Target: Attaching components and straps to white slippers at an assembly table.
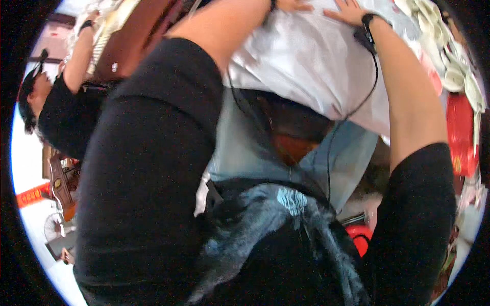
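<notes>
A white sheet (301, 56), creased and draped over an edge in front of my legs, lies under both hands. My right hand (350, 12) rests flat on it near the top of the view, fingers spread and holding nothing. My left hand (292, 4) is cut off by the upper edge; the fingers that show are stretched out along the sheet. A dark band with a small device (365, 33) sits on my right wrist. From it a thin black cable (375, 76) hangs over the sheet toward my lap.
Several pale, spoon-shaped pieces (453, 80) are heaped at the right, above a shiny red package (459, 133). Another person in black (66, 115) works at the left beside a dark brown surface (122, 38). A red round object (359, 238) is low by my right side.
</notes>
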The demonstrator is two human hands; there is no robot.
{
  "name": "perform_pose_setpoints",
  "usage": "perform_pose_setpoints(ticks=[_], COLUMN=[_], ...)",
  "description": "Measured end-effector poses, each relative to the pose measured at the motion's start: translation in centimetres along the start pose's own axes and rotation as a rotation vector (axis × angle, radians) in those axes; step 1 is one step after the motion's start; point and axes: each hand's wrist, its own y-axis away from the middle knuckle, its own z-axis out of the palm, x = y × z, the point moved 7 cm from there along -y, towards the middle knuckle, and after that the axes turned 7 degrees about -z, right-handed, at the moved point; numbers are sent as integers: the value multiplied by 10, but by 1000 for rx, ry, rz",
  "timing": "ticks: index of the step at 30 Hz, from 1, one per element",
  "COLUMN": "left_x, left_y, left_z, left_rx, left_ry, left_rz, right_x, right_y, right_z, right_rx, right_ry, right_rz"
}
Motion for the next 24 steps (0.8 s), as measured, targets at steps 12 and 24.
perform_pose_setpoints(ticks=[12, 24], left_x=[-28, -17], left_y=[67, 78], left_z=[-1, -19], left_rx=[-140, -117], left_ry=[237, 123], left_rz=[-67, -195], right_x=[-21, -25], right_y=[8, 24], right_z=[8, -4], right_rx=[-293, -302], right_ry=[-125, -137], right_rz=[4, 38])
